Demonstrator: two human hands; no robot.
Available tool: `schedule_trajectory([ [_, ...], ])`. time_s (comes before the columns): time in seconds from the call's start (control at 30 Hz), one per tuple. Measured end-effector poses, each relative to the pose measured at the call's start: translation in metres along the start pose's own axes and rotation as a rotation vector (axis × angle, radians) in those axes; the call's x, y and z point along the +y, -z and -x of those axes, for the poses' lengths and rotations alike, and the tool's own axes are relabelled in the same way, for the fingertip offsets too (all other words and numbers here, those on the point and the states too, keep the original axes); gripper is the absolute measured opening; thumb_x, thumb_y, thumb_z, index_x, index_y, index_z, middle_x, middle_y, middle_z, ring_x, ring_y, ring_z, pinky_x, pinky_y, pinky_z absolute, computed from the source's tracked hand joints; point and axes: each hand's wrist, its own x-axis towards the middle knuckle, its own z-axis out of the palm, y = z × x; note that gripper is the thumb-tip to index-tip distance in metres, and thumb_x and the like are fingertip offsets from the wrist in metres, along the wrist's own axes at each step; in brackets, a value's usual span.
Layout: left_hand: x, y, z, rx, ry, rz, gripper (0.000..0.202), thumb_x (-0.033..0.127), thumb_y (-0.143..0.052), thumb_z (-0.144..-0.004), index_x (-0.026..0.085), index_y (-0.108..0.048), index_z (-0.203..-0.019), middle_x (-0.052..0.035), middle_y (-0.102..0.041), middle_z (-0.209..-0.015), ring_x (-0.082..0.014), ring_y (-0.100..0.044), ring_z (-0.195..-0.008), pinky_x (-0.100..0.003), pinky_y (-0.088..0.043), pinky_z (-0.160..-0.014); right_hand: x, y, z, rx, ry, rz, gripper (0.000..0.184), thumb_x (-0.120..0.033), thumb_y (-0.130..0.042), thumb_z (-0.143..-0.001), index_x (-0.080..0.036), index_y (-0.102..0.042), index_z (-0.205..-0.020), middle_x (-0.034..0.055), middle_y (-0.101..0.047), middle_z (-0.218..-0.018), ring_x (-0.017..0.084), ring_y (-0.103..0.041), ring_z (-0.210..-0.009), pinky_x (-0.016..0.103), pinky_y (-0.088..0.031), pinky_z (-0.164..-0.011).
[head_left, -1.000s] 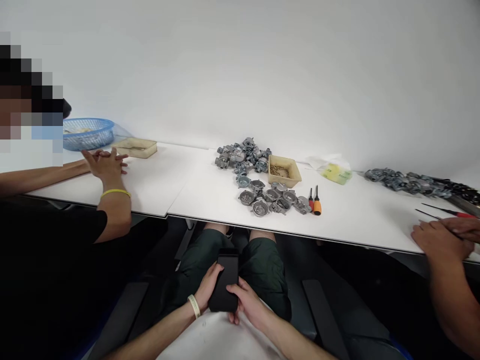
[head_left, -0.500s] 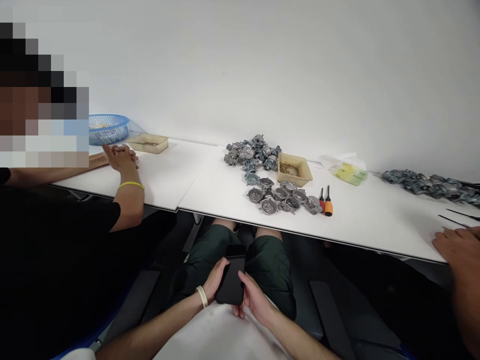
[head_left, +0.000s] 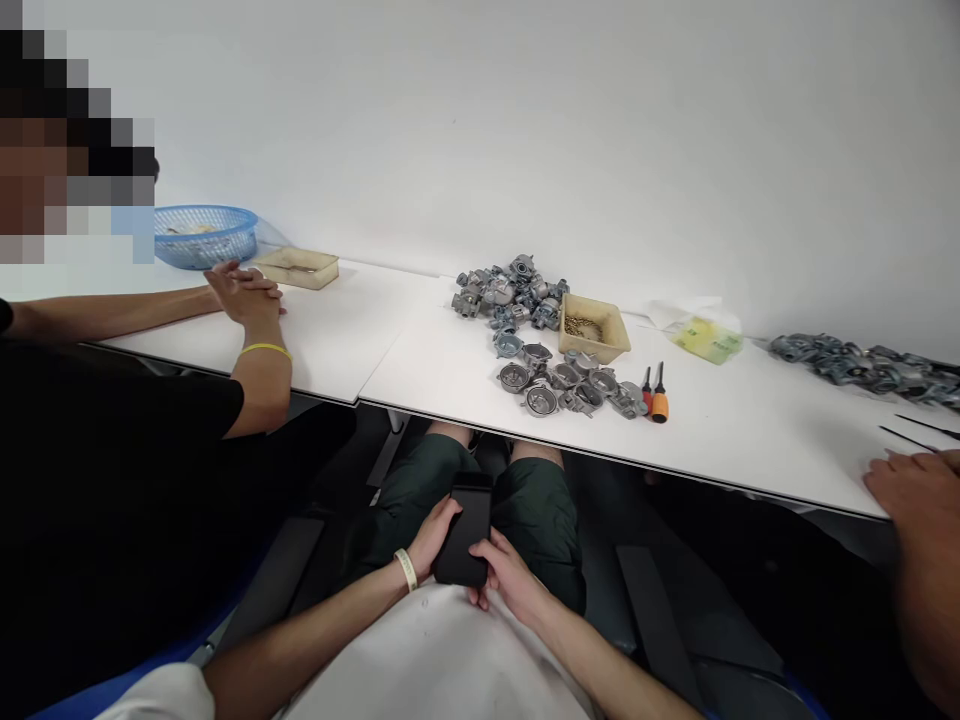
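I hold a black phone (head_left: 465,525) in my lap, below the edge of the white table (head_left: 720,430). My left hand (head_left: 431,538) grips its left side and my right hand (head_left: 504,572) grips its right side, thumb on the dark screen. A pale band circles my left wrist. On the table ahead lies a heap of grey metal castings (head_left: 540,340), a tan tray (head_left: 589,328) of small brass parts, and two screwdrivers (head_left: 655,392), one orange-handled, one red-handled.
A person on the left rests clasped hands (head_left: 244,290) on the table near a blue basket (head_left: 204,235) and a shallow tan tray (head_left: 298,267). Another person's hand (head_left: 911,490) lies at the right edge, near more grey castings (head_left: 862,365). A yellow-green bag (head_left: 705,338) sits by the wall.
My view has drifted left and slightly down across the frames. Both hands stay on the phone. The person on the left keeps their hands clasped.
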Motion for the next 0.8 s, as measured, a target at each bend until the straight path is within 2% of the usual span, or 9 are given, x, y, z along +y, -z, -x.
schedule_trajectory([
  [0.3, 0.0, -0.001, 0.002, 0.006, -0.017, 0.011, 0.026, 0.04, -0.049, -0.076, 0.02, -0.062, -0.087, -0.0013, -0.065, -0.088, -0.0199, -0.056, -0.084, -0.03, -0.043, -0.077, 0.001, 0.001, 0.003, 0.001, 0.016, -0.007, 0.031, -0.035, -0.061, -0.079, -0.021, -0.054, -0.106, -0.003, -0.064, -0.064, 0.014, -0.056, -0.039, 0.021, -0.034, -0.032],
  [0.5, -0.002, -0.002, 0.003, 0.024, 0.014, 0.052, 0.044, 0.051, -0.035, -0.086, 0.018, -0.061, -0.095, -0.0061, -0.067, -0.093, -0.022, -0.059, -0.086, -0.034, -0.047, -0.082, 0.0, 0.0, 0.007, -0.007, 0.028, -0.008, 0.034, -0.045, -0.059, -0.086, -0.02, -0.056, -0.108, -0.0024, -0.062, -0.061, 0.015, -0.056, -0.04, 0.023, -0.033, -0.032],
  [0.63, 0.004, -0.002, 0.008, 0.019, -0.043, 0.025, 0.029, 0.039, -0.047, -0.078, 0.019, -0.061, -0.093, -0.0037, -0.067, -0.098, -0.0214, -0.057, -0.092, -0.031, -0.044, -0.085, 0.002, 0.002, 0.006, 0.013, 0.012, 0.001, 0.031, -0.039, -0.065, -0.081, -0.021, -0.057, -0.105, -0.0028, -0.062, -0.06, 0.015, -0.056, -0.04, 0.023, -0.032, -0.033],
  [0.8, 0.012, -0.003, 0.011, 0.028, -0.079, -0.026, 0.027, 0.035, -0.049, -0.074, 0.019, -0.064, -0.089, -0.002, -0.068, -0.092, -0.0206, -0.056, -0.088, -0.029, -0.044, -0.082, 0.003, 0.004, 0.004, 0.025, 0.001, 0.0, 0.032, -0.041, -0.068, -0.078, -0.021, -0.058, -0.102, -0.0028, -0.063, -0.063, 0.015, -0.056, -0.039, 0.023, -0.031, -0.033],
])
